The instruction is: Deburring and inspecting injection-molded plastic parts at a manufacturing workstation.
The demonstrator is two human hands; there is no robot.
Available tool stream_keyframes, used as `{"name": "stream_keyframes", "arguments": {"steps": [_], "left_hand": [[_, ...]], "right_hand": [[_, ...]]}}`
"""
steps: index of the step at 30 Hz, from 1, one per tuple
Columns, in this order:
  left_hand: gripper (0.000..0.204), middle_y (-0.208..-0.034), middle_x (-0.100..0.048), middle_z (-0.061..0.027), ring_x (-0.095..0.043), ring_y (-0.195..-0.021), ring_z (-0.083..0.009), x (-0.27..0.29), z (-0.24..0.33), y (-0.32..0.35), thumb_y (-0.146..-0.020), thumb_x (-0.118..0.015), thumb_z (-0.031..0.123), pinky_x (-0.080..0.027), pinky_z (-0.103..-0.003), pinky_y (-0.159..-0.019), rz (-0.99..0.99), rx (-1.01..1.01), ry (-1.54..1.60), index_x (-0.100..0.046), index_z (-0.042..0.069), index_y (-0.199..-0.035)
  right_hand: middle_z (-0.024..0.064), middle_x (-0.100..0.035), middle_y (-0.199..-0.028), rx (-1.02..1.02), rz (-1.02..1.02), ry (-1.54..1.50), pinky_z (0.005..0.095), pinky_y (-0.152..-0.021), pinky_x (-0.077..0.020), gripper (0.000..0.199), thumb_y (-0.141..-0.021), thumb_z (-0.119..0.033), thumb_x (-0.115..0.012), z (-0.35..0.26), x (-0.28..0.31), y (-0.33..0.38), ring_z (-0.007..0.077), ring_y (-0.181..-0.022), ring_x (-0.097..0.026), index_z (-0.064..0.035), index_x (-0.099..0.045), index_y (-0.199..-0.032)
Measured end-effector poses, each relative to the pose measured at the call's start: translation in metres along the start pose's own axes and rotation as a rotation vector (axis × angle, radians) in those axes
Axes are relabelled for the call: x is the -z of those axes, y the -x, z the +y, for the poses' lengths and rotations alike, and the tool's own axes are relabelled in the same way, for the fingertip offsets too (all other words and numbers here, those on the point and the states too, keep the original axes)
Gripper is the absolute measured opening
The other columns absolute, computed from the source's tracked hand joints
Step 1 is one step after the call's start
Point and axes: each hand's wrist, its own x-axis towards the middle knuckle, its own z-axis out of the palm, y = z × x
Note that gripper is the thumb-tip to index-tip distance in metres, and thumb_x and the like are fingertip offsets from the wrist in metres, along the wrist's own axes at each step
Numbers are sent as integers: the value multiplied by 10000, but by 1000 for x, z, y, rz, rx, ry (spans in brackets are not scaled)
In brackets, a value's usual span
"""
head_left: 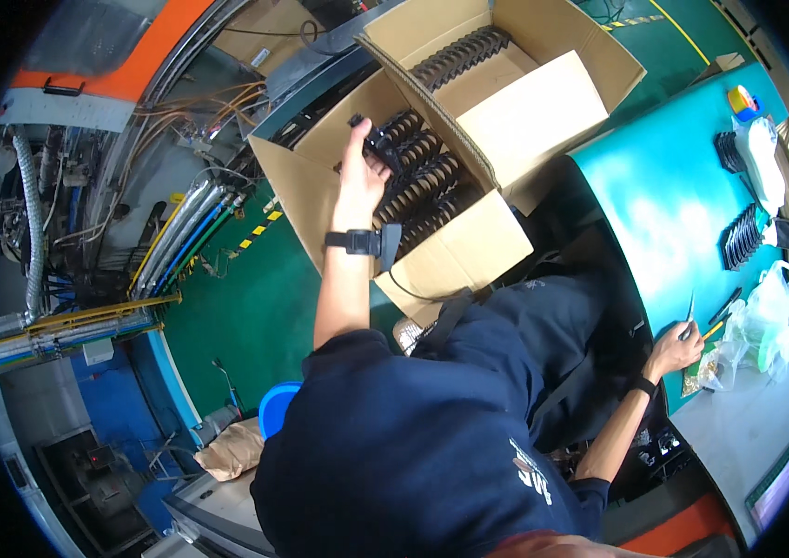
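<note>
My left hand (361,179) is closed on a black plastic part (377,143), held over an open cardboard box (455,262). Inside that box, rows of black curved parts (430,179) stand packed side by side, some of them hidden behind my hand and the held part. Over at the right, my right hand (677,352) rests at the edge of the turquoise table (631,195). Its fingers are closed round a slim pointed tool (691,309) whose tip points away from me; the exact kind is too small to tell. A small bag of tiny yellowish pieces (697,374) lies beside this hand.
A second open cardboard box (543,112) holds another row of black parts. On the table lie two stacks of black curved parts (742,238), tape rolls (743,102), a black pen (727,305) and clear plastic bags (771,321). Machinery with hoses (27,214) stands at the left.
</note>
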Motion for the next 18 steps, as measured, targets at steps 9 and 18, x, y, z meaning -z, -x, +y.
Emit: {"name": "stream_keyframes", "arguments": {"steps": [9, 18], "left_hand": [[581, -1265, -541, -52, -485, -1181, -190, 5, -24, -4, -835, -683, 436, -324, -398, -1035, -8, -176, 72, -491, 89, -1260], [800, -1322, -451, -43, -440, -1207, -160, 25, -76, -6, -851, -707, 283, -325, -356, -1027, 110, 6, 241, -233, 116, -1473]], "right_hand": [[196, -625, -965, 73, -86, 38, 451, -813, -445, 258, -899, -209, -618, 5, 9, -3, 358, -903, -586, -42, -693, -1081], [211, -614, -947, 163, -136, 172, 452, -804, -438, 257, -914, -201, -594, 13, 5, -9, 359, -903, -583, -29, -680, -1084]]}}
